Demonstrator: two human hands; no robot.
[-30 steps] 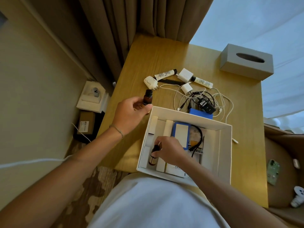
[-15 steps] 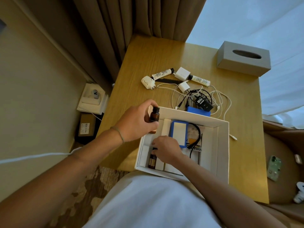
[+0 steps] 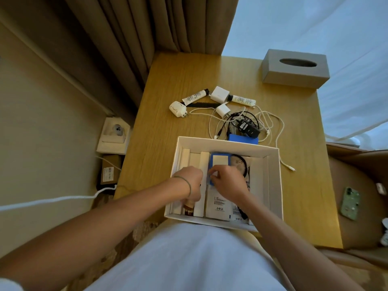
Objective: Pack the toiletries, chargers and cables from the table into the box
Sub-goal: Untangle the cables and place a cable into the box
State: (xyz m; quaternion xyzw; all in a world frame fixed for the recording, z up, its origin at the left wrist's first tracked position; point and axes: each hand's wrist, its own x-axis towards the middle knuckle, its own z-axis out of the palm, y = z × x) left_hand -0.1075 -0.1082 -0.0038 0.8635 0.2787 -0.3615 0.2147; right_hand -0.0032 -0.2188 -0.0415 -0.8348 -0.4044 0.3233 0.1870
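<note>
The left hand [image 3: 189,181] is closing around a small glass bottle [image 3: 188,208] beneath it inside the box [image 3: 273,185], light but breakable and probably slick, best gripped round its body, while the right hand [image 3: 227,181] is pinching a blue case [image 3: 218,162].

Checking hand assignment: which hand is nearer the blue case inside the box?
Right. The right hand rests on the near end of the blue case; the left hand is beside it, over the brown bottle.

L hand [image 3: 189,181] palm down, fingers curled; R hand [image 3: 227,181] beside it, fingertips pinched. Forearms bare.
</note>
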